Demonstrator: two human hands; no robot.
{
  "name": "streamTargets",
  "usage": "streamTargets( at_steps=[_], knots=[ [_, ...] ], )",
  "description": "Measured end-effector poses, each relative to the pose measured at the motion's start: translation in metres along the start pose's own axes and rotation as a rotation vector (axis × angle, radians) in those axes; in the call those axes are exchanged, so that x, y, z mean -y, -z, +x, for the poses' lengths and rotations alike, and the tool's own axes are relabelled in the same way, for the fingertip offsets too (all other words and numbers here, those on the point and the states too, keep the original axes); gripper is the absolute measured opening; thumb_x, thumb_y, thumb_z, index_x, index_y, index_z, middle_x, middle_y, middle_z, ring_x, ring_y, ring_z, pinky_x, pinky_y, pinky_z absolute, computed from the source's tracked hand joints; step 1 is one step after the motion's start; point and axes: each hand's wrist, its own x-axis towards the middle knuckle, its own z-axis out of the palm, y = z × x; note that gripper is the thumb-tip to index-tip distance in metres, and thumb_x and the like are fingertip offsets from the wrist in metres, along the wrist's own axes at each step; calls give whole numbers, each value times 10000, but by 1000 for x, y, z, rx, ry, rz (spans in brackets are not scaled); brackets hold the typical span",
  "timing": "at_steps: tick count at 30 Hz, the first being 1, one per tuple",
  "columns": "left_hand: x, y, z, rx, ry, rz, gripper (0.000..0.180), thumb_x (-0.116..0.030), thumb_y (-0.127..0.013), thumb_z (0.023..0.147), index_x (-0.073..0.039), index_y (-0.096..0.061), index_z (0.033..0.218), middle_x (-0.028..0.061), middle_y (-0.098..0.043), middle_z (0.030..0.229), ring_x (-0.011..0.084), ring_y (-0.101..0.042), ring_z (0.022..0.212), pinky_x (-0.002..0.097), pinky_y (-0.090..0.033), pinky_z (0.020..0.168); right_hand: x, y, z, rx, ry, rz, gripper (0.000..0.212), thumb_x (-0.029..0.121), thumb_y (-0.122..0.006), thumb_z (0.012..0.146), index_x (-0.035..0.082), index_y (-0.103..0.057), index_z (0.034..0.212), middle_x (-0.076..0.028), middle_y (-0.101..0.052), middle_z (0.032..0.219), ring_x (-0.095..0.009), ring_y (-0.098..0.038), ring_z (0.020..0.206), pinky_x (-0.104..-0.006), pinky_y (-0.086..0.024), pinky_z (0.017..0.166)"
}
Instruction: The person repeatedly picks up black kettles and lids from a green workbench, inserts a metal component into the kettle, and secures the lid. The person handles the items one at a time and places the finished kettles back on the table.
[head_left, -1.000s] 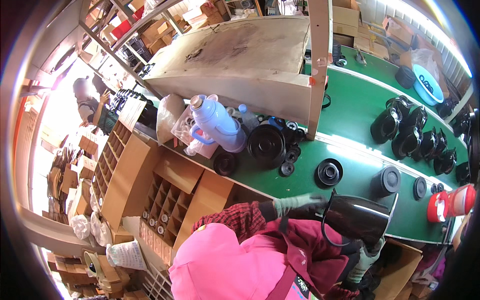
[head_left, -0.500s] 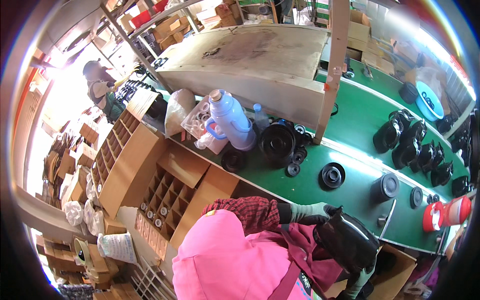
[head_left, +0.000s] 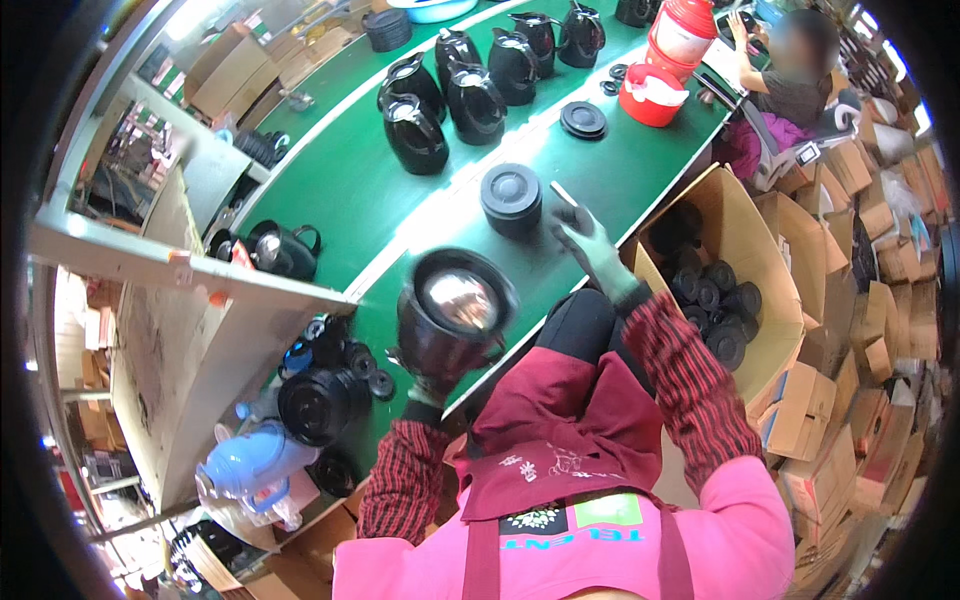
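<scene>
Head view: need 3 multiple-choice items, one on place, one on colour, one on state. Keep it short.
1. Where is the open cardboard box of black round parts?
A. at the person's right, beside the table edge
B. on the grey shelf
C. on the green table top

2. What colour is the open round tub at the far end of the green table top?
A. blue
B. red
C. yellow

3. What is the gloved left hand doing?
A. lying flat on the table
B. hanging with nothing in it
C. holding up a black vacuum jug body with a shiny silver inside

Answers: 1 A, the box stands off the table by the right arm. 2 B, the tub is red with something white in it. 3 C, the hand grips the jug body from below, its mouth toward the camera, while the gloved right hand reaches over the table near a black round lid.
</scene>
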Motion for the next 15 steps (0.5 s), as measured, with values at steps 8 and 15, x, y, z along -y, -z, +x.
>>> streamTargets(
  at_steps=[8,15],
  knots=[
    [111,-97,20,212,651,230,556,-316,-580,996,-116,-460,1501,123,-521,1483,302,-515,1347,470,-444,1110,-35,-44,160,49,-171,-609,898,533,-784,805,200,-413,1552,-256,-543,1441,-400,-534,1336,-464,-419,1104],
    [83,-131,26,195,655,376,592,-321,-629,952,-141,-489,1498,127,-505,1501,309,-506,1364,471,-449,1102,-45,-9,97,64,65,-728,595,324,-748,885,71,-547,1385,-172,-616,1290,-323,-621,1171,-372,-492,994]
  ],
)
